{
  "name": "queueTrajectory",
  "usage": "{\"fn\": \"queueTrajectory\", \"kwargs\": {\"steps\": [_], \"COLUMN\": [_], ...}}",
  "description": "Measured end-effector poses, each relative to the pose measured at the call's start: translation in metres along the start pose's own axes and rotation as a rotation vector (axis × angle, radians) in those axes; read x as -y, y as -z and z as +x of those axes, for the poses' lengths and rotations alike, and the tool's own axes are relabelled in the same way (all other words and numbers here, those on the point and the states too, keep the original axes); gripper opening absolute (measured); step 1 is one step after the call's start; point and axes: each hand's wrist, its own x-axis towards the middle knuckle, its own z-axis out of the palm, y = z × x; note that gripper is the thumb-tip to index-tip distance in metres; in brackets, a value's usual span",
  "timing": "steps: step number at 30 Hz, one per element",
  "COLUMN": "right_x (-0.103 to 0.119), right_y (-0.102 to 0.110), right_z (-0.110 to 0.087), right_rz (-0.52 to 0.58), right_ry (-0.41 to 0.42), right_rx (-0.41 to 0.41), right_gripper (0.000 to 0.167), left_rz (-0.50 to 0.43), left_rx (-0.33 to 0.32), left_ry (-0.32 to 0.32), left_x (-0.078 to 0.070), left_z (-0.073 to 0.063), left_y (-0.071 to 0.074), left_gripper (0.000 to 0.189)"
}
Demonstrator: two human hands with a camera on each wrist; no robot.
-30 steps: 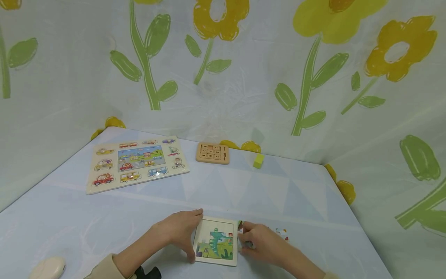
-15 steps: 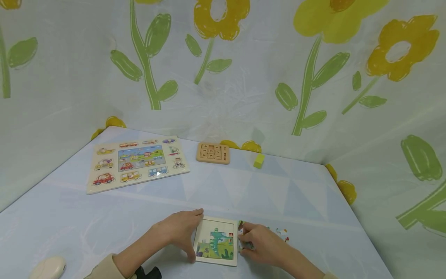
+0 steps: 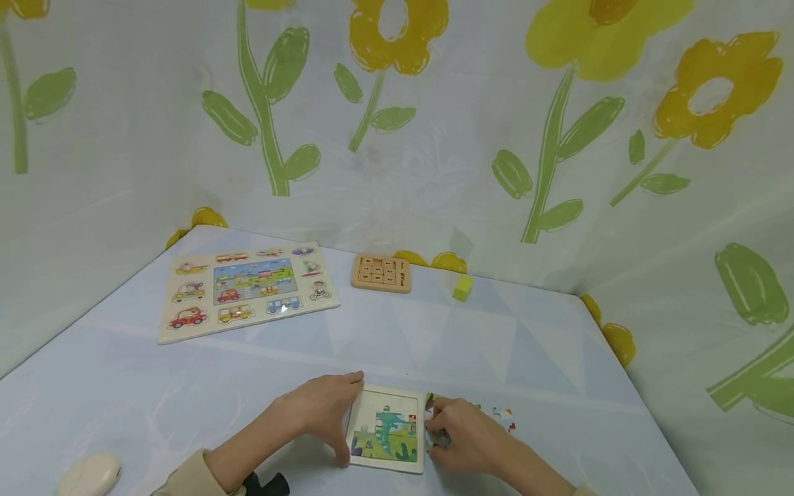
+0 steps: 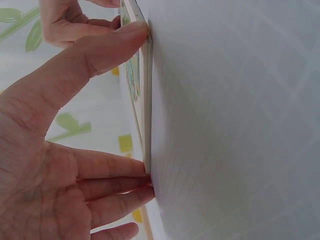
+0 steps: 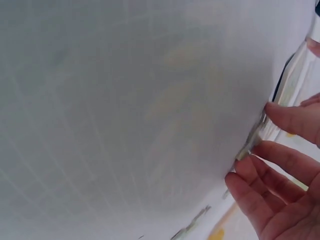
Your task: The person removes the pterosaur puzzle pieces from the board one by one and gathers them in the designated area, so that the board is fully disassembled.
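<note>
A small square puzzle tray [image 3: 387, 467] lies on the table in the head view, with dinosaur puzzle pieces [image 3: 387, 430] filling its near part and bare board at the far left. My left hand [image 3: 325, 415] holds the tray's left side, thumb at the near corner and fingers at the far one. In the left wrist view the thumb [image 4: 132, 32] presses on the frame's edge. Just right of the tray, my right hand [image 3: 462, 430] pinches a puzzle piece [image 5: 243, 154] low at the table. A green piece [image 3: 431, 397] shows beyond its fingers; the hand hides the rest.
Loose pieces [image 3: 504, 413] lie right of the right hand. Farther back are a vehicle puzzle board [image 3: 205, 331], a wooden number puzzle [image 3: 404, 277] and a yellow block [image 3: 462, 287]. A white rounded object [image 3: 89, 475] is at front left. A flowered curtain [image 3: 422, 193] stands behind the table.
</note>
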Motion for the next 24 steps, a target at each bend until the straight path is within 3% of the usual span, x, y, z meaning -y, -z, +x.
{"fn": "queueTrajectory", "kwargs": {"steps": [5, 13, 18, 24], "right_x": [0.000, 0.002, 0.007, 0.018], "right_y": [0.001, 0.004, 0.008, 0.005], "right_z": [0.001, 0.002, 0.007, 0.023], "right_rz": [-0.016, -0.002, -0.006, 0.027], "right_ry": [-0.025, -0.042, -0.058, -0.073], "right_rx": [0.021, -0.043, -0.089, -0.070], "right_gripper": [0.025, 0.015, 0.021, 0.037], "left_rz": [0.003, 0.013, 0.025, 0.002], "left_rx": [-0.005, -0.010, -0.009, 0.004], "left_ry": [-0.005, -0.007, 0.001, 0.006], "left_x": [0.000, 0.000, 0.001, 0.001], "left_z": [0.000, 0.000, 0.001, 0.001], "left_y": [0.000, 0.000, 0.000, 0.000], "left_gripper": [0.108, 0.107, 0.108, 0.109]}}
